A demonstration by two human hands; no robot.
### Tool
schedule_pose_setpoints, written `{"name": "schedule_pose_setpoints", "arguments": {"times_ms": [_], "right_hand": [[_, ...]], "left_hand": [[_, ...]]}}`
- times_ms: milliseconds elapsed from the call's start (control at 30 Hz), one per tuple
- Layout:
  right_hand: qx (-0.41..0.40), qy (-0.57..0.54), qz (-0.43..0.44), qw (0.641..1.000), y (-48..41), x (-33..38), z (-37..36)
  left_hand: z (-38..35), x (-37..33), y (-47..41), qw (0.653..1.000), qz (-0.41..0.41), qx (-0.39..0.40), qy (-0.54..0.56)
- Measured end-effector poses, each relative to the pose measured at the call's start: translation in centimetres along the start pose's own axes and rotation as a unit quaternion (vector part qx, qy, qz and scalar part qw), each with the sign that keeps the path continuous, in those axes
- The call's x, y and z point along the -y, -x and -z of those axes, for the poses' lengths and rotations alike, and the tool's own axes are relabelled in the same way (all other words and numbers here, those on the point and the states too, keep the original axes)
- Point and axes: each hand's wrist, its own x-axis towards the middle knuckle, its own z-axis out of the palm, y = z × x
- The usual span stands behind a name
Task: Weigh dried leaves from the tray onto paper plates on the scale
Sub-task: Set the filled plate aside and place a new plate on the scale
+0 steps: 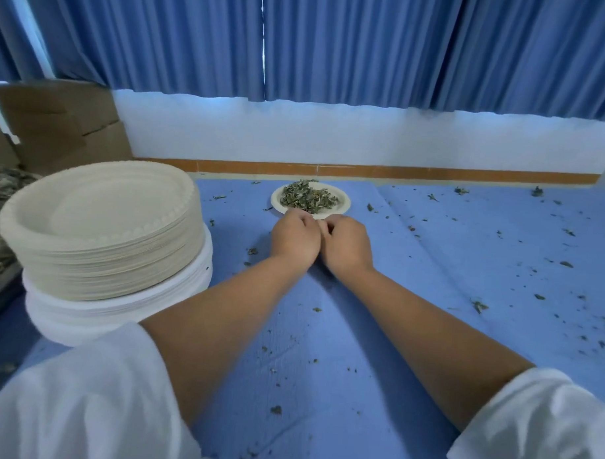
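Your left hand (294, 241) and right hand (345, 246) touch at the rim of the plate (344, 204) of leaves (309, 197), fingers curled; whether they grip it, I cannot tell.

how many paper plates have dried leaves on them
1: the round white paper plate of dried green leaves at the blue mat's far edge. Beige plate stack at left: top bare, lower ones hidden.

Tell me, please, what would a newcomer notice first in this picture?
The tall stack of paper plates at the left, close to the camera, draws the eye first. Then the single paper plate heaped with dried leaves at the far middle of the blue table cover, with the left hand and right hand side by side at its near rim.
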Motion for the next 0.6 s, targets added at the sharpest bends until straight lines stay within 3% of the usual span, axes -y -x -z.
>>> {"name": "schedule_pose_setpoints", "arguments": {"times_ms": [200, 367, 467, 533, 600], "right_hand": [[0.029, -0.070, -0.014, 0.997, 2.9, 4.4, 1.7], [0.032, -0.111, 0.077, 0.990, 4.5, 11.0, 4.7], [0.025, -0.168, 0.074, 0.983, 5.4, 14.8, 5.8], [0.043, -0.230, 0.056, 0.971, 6.6, 16.8, 5.9], [0.096, -0.207, 0.086, 0.970, 8.1, 18.7, 6.2]], "left_hand": [[4.9, -2.1, 3.5, 0.998, -0.049, -0.008, -0.049], [10.1, -6.5, 7.1, 0.993, -0.099, -0.056, -0.019], [14.3, -7.6, 8.5, 0.984, -0.152, -0.085, -0.031], [17.2, -7.1, 9.0, 0.978, -0.175, -0.095, -0.062], [19.8, -5.9, 9.6, 0.972, -0.184, -0.101, -0.103]]}}
